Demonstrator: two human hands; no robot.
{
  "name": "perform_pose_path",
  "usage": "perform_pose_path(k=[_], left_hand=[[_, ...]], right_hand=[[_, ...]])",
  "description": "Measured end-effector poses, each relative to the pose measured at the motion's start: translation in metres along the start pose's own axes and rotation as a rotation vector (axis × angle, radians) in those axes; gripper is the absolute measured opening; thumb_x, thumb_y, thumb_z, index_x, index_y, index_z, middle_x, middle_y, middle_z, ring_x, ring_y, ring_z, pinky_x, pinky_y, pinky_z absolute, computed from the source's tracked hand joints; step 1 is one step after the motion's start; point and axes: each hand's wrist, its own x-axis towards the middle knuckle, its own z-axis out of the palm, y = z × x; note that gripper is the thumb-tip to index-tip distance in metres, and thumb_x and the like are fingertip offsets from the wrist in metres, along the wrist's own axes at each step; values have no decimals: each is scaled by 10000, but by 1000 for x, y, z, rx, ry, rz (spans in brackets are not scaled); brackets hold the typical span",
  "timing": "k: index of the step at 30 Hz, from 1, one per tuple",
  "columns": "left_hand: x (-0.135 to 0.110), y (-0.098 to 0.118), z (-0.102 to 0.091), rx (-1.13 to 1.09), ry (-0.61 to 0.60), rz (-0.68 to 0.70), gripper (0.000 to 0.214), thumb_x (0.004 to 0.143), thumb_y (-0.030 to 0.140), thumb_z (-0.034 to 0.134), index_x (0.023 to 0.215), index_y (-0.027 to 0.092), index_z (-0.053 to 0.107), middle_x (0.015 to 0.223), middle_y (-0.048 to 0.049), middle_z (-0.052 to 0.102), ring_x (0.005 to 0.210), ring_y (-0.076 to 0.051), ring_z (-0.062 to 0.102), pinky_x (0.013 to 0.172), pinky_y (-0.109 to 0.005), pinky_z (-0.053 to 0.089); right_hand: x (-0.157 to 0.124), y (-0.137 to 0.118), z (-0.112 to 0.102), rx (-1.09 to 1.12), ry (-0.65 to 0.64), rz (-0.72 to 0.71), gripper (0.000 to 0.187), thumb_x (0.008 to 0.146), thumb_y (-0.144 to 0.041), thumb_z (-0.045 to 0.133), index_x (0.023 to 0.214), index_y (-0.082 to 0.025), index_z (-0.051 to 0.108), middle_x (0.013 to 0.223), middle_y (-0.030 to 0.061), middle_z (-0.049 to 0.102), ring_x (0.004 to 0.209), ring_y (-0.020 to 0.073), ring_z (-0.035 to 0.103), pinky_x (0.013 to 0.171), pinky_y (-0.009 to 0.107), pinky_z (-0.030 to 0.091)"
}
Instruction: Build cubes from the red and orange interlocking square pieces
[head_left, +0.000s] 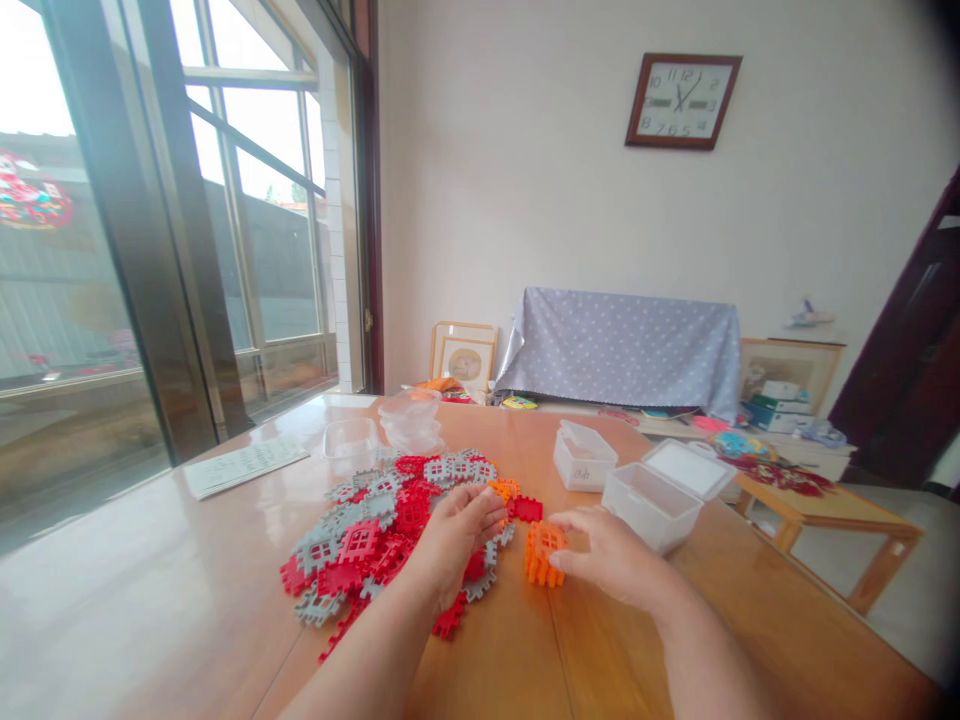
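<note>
My left hand [466,522] is closed at the right side of the pile, its fingertips on an orange notched plastic tile [505,489]; part of that tile is hidden behind the fingers. My right hand [604,550] grips a small stack of orange notched tiles [545,555], thumb low and fingers above, at the table surface. Under and left of my left arm spreads a heap of red tiles [361,541] and grey tiles [319,549], some with window-like openings. A red tile [528,509] lies between the two hands.
Beyond my right hand stand a clear plastic box [585,472] and another box with its lid open [651,508]. Clear containers [411,425] are stacked behind the heap. A paper booklet [246,466] rests on the wooden table [187,590] at left.
</note>
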Motion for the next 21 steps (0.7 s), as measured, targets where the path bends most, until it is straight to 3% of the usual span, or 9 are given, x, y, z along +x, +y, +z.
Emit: perform_pose_path(k=[6, 10, 16, 21], left_hand=[[4, 9, -7, 40, 92, 84, 452, 779, 479, 773, 1075, 177, 613, 1178, -139, 689, 1130, -243, 652, 1028, -384, 471], [13, 9, -17, 203, 168, 187, 454, 799, 478, 728, 1119, 177, 614, 1144, -117, 697, 1104, -253, 648, 1000, -389, 464], [21, 4, -32, 782, 201, 459, 261, 884, 404, 593, 1052, 229, 688, 1082, -102, 707, 1089, -287, 612, 1020, -410, 409], [15, -3, -25, 1335, 12, 495, 327, 852, 215, 538, 1127, 277, 704, 1291, -103, 651, 1358, -351, 419, 1168, -531, 185]], right_hand=[[0, -1, 0, 22, -9, 14, 464, 682, -411, 798, 1123, -273, 756, 1113, 71, 750, 1062, 299, 647, 1010, 441, 448], [4, 2, 1, 105, 19, 53, 454, 744, -477, 738, 1136, -249, 745, 1168, 88, 734, 1100, 301, 647, 998, 443, 462], [13, 14, 9, 125, 154, 73, 392, 821, -476, 642, 1108, -224, 726, 1089, 86, 744, 1035, 267, 672, 941, 421, 494], [16, 11, 15, 130, 223, 71, 364, 819, -454, 638, 1091, -233, 735, 1076, 82, 743, 1016, 259, 673, 926, 408, 498]])
